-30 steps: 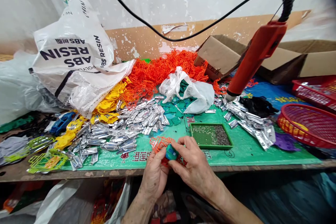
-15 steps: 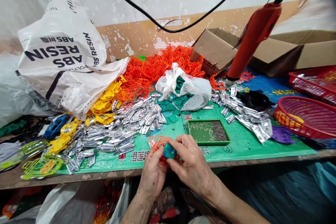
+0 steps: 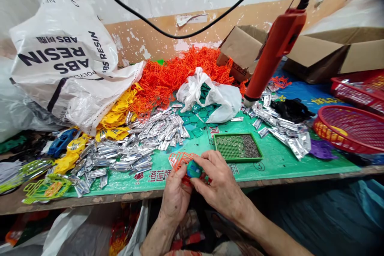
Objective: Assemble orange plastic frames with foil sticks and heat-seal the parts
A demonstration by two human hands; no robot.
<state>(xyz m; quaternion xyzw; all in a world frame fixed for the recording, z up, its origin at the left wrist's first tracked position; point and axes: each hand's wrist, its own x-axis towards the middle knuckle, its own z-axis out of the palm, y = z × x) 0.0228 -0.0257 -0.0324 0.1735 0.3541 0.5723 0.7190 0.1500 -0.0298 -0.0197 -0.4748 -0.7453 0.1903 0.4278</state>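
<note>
My left hand (image 3: 177, 192) is closed around an orange lattice-like plastic part (image 3: 181, 160) at the table's front edge. Against that part lies a translucent teal plastic piece (image 3: 194, 169), pinched by the thumb and fingers of my right hand (image 3: 214, 176). Parts of both pieces are hidden behind my fingers. Just beyond my right hand is a green tray (image 3: 238, 147) with small dark screws in it. A red electric screwdriver (image 3: 274, 54) hangs tilted on its cable to the right.
Silver pieces (image 3: 162, 130), yellow parts (image 3: 118, 112) and a heap of orange parts (image 3: 186, 68) cover the left and back. A white plastic bag (image 3: 223, 102) lies among teal pieces. Red baskets (image 3: 349, 128) and cardboard boxes (image 3: 318, 54) stand right; a white sack (image 3: 66, 56) stands left.
The screwdriver hangs slightly farther left in view, and the whole scene has shifted a little. Both hands keep nearly the same grip; the teal piece looks slightly turned.
</note>
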